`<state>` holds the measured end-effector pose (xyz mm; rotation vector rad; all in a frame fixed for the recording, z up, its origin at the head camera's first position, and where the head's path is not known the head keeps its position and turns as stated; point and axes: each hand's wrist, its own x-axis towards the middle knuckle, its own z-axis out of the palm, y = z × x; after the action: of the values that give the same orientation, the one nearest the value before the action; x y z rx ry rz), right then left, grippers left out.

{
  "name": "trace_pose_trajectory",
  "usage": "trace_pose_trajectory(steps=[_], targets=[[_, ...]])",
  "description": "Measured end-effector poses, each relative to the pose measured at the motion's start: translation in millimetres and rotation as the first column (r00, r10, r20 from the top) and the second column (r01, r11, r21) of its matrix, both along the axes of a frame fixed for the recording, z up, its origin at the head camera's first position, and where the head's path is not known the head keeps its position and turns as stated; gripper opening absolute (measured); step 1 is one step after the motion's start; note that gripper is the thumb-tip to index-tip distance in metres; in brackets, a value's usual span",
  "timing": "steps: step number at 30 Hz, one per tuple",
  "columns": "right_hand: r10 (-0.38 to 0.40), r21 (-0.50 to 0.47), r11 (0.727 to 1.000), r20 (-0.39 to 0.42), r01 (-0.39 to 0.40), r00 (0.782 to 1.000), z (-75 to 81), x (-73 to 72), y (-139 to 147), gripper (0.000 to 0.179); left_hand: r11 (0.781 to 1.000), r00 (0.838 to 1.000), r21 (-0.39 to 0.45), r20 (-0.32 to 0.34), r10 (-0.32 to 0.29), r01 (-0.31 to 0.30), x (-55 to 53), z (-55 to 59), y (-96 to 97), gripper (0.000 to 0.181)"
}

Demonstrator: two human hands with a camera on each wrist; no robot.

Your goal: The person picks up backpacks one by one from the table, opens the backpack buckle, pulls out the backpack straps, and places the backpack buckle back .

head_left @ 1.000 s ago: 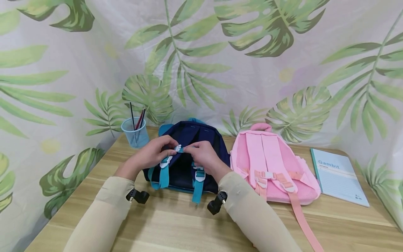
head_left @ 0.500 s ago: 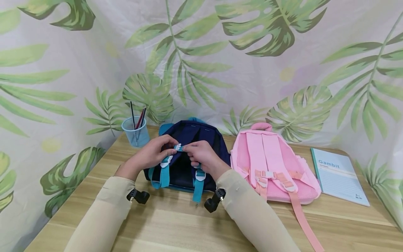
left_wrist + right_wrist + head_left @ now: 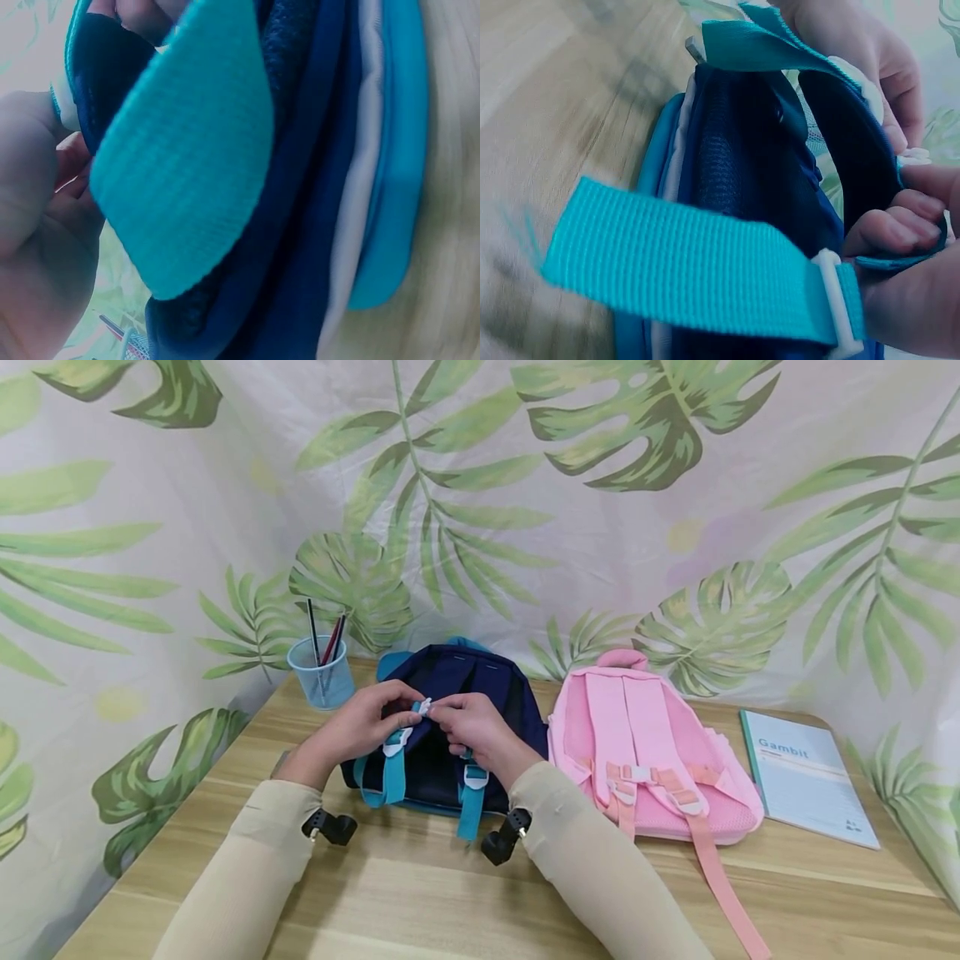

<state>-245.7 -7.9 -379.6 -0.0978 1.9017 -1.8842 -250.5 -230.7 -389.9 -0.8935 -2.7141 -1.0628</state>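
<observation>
A dark blue backpack (image 3: 517, 685) with teal straps lies on the table, its strap side facing up. In the head view a small white buckle (image 3: 425, 707) on a teal chest strap sits between the two hands. My left hand (image 3: 367, 720) pinches the buckle's left side between thumb and fingers. My right hand (image 3: 483, 727) pinches the strap at the buckle's right side; its fingertips hide most of that part. In the right wrist view a teal webbing end (image 3: 667, 259) hangs from a white adjuster (image 3: 836, 304), below the curled right fingers (image 3: 900, 225).
To the right lies a pink backpack (image 3: 581, 718) with a long loose strap (image 3: 723, 885). A notebook (image 3: 810, 777) is at the far right. Behind the left hand stands a blue mesh pen cup (image 3: 322, 687) with several pens. A leaf-print curtain (image 3: 480, 527) surrounds the table.
My right hand has shifted slightly left, and its fingertips are now closer to the left hand's at the buckle. Less strap shows between them. The left hand has hardly moved.
</observation>
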Motion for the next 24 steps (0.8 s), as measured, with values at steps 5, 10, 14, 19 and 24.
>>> trace_pose_trajectory(steps=[5,10,14,19,24], targets=[[-0.016,0.07,0.997,-0.065,0.021,0.998,3.7,-0.6,8,0.019,1.0,1.0,-0.003,-0.009,0.003,-0.003,-2.4,0.9,-0.8,0.021],[-0.001,0.114,0.993,-0.111,0.014,0.994,3.4,-2.2,15,0.02,1.0,1.0,-0.003,-0.008,0.009,-0.009,-2.5,1.7,-2.6,0.02],[-0.006,0.107,0.994,-0.119,0.019,0.993,0.6,-2.1,15,0.02,1.0,1.0,-0.007,0.009,0.011,-0.01,-1.7,1.7,-3.3,0.021],[-0.022,0.12,0.992,-0.118,0.037,0.993,-0.1,-1.5,13,0.02,1.0,0.999,-0.001,0.036,0.011,-0.011,-0.9,1.0,-2.4,0.021],[-0.009,0.097,0.995,-0.111,0.019,0.994,-0.1,-1.5,10,0.021,1.0,1.0,-0.003,0.03,-0.006,0.006,-1.3,0.8,-0.4,0.022]])
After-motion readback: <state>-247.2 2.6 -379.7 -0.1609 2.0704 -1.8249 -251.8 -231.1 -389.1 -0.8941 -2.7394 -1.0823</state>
